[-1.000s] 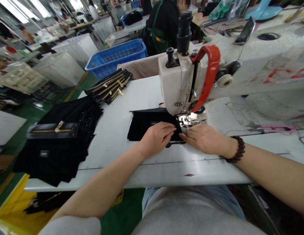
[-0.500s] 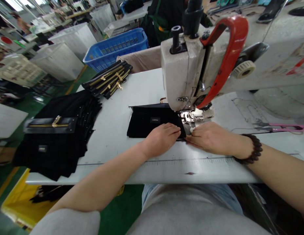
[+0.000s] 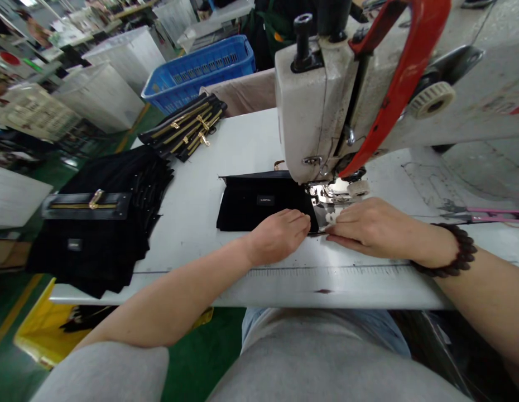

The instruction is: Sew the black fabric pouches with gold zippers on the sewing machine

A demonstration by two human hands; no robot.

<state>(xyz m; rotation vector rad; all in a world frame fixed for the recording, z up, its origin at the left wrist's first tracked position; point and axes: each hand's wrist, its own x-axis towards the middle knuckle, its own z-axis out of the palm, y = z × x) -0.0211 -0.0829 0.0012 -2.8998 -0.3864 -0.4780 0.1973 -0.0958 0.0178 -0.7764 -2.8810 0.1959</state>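
Table (image 3: 246, 134): white, ruled scale along its near edge, small chip in the surface below that. Machine (image 3: 299, 125): a sewing machine, red guard on its head, standing at the right of the table. Basket (image 3: 192, 84): blue, beyond the table's far edge. Bin (image 3: 46, 326): yellow, below the table's left end. Stack (image 3: 100, 234): black pieces, zip band uppermost, on the table's left. Strips (image 3: 186, 125): piled, gold zips, just beyond the stack. Pouch (image 3: 240, 206): black, flat on the table, right end at the presser foot. Left hand (image 3: 280, 234): fingers together, resting on the pouch's near right part; grip cannot be determined. Right hand (image 3: 372, 229): fingers bunched by the pouch's near right corner; hold not verifiable. Snips (image 3: 489, 215): pink-handled, right of the right hand. Bracelet (image 3: 452, 254): dark beads, right wrist. Label (image 3: 265, 200): on the pouch.
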